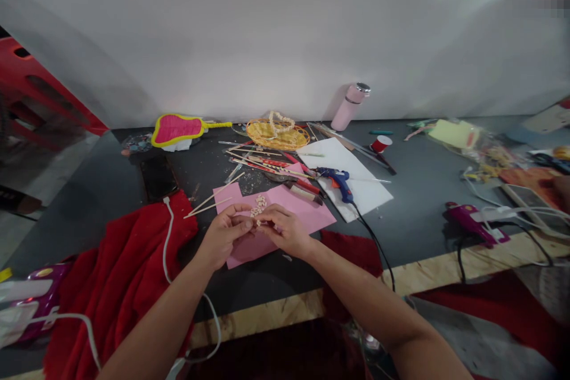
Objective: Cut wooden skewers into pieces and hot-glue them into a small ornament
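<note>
Over the pink paper [307, 209] at the near middle of the table, we bring our left hand [224, 237] and right hand [290, 231] together, the fingers of both nearly closed around a small pale piece [258, 223], though we cannot tell which hand has hold of it. Just beyond our fingertips, a loose cluster of pale pieces [259, 204] lies on the paper, with a blue glue gun [341, 181] farther right and a yellow basket [267, 138] at the far side.
</note>
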Action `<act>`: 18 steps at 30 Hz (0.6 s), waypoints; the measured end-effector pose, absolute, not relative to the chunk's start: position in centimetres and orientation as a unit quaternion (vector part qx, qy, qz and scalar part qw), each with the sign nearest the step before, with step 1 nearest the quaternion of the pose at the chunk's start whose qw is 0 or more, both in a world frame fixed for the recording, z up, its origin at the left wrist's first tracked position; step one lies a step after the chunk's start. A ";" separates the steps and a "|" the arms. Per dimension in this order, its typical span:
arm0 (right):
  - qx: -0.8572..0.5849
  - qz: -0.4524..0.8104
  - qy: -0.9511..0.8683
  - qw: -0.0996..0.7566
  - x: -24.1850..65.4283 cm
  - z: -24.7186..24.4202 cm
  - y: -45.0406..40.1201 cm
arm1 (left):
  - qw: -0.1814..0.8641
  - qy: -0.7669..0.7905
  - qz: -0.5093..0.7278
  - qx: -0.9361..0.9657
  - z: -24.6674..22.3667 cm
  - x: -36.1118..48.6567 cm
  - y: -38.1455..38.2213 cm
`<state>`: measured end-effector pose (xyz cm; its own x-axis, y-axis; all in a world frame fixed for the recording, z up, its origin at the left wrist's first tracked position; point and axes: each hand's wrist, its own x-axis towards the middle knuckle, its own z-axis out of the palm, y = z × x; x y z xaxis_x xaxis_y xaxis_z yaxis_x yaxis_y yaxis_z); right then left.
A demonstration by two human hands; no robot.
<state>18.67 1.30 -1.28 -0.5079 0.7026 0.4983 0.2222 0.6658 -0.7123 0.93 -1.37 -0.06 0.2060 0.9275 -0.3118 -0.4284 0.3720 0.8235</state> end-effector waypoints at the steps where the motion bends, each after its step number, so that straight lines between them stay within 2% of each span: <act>1: -0.283 0.296 -0.816 0.409 18.7 -1.3 1.3 | 0.718 0.413 0.473 0.301 0.0 1.0 -1.4; 18: -0.291 0.270 -0.833 0.385 18.4 -1.9 1.4 | 0.697 0.427 0.474 0.326 -0.4 1.1 -1.3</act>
<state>18.42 1.36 -1.94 -0.5344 0.6922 0.4850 0.2768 0.6856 -0.6733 1.09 -1.25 -0.44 0.1857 0.9402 -0.2855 -0.3829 0.3368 0.8602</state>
